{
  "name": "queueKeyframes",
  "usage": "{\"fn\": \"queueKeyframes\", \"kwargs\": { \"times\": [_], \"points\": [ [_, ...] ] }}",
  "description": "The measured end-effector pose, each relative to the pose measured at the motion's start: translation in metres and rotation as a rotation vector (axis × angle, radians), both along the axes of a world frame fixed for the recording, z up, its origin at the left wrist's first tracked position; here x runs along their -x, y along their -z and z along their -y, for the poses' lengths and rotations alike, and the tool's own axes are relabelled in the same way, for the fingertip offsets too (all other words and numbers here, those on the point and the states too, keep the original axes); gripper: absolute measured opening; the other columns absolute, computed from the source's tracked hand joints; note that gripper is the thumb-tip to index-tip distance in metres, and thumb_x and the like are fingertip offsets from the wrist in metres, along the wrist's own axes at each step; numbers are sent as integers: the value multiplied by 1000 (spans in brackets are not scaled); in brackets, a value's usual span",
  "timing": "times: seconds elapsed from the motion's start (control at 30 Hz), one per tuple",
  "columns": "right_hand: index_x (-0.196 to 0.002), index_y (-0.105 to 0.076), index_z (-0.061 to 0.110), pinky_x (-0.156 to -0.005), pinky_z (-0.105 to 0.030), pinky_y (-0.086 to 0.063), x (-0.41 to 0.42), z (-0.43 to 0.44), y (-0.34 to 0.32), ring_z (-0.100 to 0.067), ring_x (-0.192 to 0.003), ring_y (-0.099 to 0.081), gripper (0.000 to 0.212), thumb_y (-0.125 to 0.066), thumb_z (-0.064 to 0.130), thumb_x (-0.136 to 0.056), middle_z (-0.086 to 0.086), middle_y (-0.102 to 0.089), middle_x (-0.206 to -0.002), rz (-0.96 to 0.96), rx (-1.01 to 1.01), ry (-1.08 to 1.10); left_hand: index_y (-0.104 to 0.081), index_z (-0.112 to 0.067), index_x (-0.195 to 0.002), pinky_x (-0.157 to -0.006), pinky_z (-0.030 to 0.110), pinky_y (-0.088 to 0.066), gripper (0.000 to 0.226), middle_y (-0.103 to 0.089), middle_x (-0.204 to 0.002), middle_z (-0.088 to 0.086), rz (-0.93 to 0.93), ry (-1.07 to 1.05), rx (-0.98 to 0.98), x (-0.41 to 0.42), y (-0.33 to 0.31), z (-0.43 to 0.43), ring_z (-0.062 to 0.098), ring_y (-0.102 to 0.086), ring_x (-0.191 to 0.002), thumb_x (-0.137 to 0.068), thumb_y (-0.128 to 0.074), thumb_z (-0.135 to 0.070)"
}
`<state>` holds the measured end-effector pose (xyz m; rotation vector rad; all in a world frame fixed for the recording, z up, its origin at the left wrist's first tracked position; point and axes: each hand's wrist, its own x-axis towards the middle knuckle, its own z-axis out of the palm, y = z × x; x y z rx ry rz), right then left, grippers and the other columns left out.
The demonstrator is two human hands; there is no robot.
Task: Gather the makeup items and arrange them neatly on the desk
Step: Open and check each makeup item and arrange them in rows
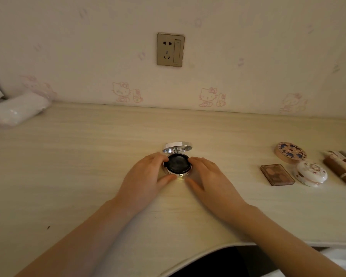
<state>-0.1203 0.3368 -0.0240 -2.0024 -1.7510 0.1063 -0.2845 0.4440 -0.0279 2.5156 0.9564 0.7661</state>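
Open cushion compact at mid-bench, between both hands.

From the left I see one white plastic-wrapped pack lying at the back of the pale wood-grain bench. My left hand grasps the compact, fingers curled round its left rim and thumb at its front edge. The compact is round and silver-rimmed; its base holds a dark, flat disc, and its shiny lid stands hinged open at the back. My right hand is relaxed, fingers nearly straight against the right rim and thumb flat on the bench. Well apart to the right are one brown rectangular eyeshadow palette, one round floral-topped compact and one white domed compact, all closed. The brown lipstick tubes are cut off at the edge, so I cannot count them.
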Motion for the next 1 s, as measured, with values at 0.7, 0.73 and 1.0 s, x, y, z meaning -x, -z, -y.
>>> {"fn": "queueKeyframes", "kwargs": {
  "times": [0.7, 0.73, 1.0],
  "points": [
    [-132, -51, 20, -96, -31, -40, -45, -130, -7, -23, -121, -46, 39, -47, 36, -96, -1, -55, -128, 35, 22, 103, -42, -14, -135, -106, 37, -36, 45, -50, -137, 8, -137, -96, 14, -64, 7, -106, 24, -36, -137, -96, -49, -36],
    [-132, -50, 20, -96, -32, -40, -46, -134, -6, -24, -120, -46, 40, -47, 36, -96, -1, -54, -128, 37, 24, 104, -41, -14, -136, -108, 36, -33, 45, -48, -141, 8, -138, -100, 16, -67, 8, -109, 22, -30, -141, -97, -47, -34],
    [-131, -50, 19, -92, -35, -42, -53, -159, -7, -25, -116, -47, 40, -44, 38, -97, -3, -53, -125, 68, 57, 139, -43, -16, -136, -109, 38, -32, 41, -50, -140, 7, -200, -77, 22, -80, 2, -140, 24, -25, -143, -97, -48, -31]
  ]
}}
